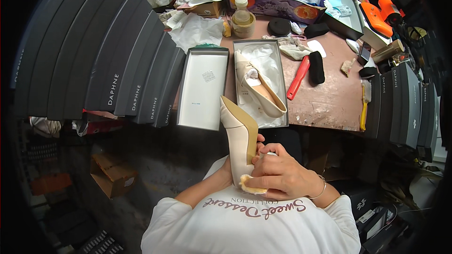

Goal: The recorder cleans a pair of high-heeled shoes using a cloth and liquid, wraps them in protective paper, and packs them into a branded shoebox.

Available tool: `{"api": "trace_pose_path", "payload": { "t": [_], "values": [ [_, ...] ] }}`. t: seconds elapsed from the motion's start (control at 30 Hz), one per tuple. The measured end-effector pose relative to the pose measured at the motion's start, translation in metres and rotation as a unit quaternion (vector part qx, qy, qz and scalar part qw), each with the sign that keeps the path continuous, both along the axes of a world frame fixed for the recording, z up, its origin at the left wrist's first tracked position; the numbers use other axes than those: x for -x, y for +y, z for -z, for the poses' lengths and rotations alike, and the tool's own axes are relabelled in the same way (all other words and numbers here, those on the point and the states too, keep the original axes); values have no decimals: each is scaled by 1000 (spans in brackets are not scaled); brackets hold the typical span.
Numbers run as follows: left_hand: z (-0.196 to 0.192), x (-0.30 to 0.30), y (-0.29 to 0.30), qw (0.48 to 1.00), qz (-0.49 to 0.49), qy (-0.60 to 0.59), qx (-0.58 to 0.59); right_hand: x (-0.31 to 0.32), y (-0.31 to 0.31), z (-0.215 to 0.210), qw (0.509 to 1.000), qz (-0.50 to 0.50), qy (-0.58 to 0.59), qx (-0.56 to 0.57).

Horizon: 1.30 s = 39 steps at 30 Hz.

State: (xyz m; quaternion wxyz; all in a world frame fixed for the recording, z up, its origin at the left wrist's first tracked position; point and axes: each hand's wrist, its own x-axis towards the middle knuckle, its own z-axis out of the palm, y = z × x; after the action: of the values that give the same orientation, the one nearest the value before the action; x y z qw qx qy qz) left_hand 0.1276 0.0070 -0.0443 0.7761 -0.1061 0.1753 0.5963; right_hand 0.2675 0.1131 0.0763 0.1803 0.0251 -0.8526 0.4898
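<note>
A cream high-heeled pump (237, 136) is held upright in front of my chest, its pointed toe up and its tan sole turned to the right. My left hand (227, 171) is closed around its heel end, mostly behind the shoe; its fingertips show past the sole. My right hand (281, 175) pinches a pale yellow, ragged-edged sponge-like pad (253, 185) against the heel end of the pump. Beyond it, a matching pump (259, 87) lies in an open shoebox (284, 121) lined with white tissue. To the left of that box is an open box lid (200, 103), white inside.
Stacked dark shoeboxes (106, 61) rise on the left; more dark boxes (398, 101) stand at right. On the table are a red-handled tool (298, 77), black brush-like block (317, 68), yellow-handled brush (365, 108), bottle in a jar (242, 21) and purple carton (278, 7).
</note>
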Motion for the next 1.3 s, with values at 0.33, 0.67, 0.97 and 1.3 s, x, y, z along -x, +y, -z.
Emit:
{"api": "trace_pose_path", "payload": {
  "t": [0.33,0.67,0.97,1.3],
  "values": [
    [-11,1,-14,991,-11,126,-44,31,3,0,980,181,-27,-80],
    [-28,-7,-40,976,-145,126,-100,42,-11,20,994,64,28,-83],
    [2,2,-22,965,-167,202,9,40,-3,11,953,248,-41,168],
    [17,-2,-22,981,-157,78,-87,27,-9,19,977,204,-54,-40]
  ]
}}
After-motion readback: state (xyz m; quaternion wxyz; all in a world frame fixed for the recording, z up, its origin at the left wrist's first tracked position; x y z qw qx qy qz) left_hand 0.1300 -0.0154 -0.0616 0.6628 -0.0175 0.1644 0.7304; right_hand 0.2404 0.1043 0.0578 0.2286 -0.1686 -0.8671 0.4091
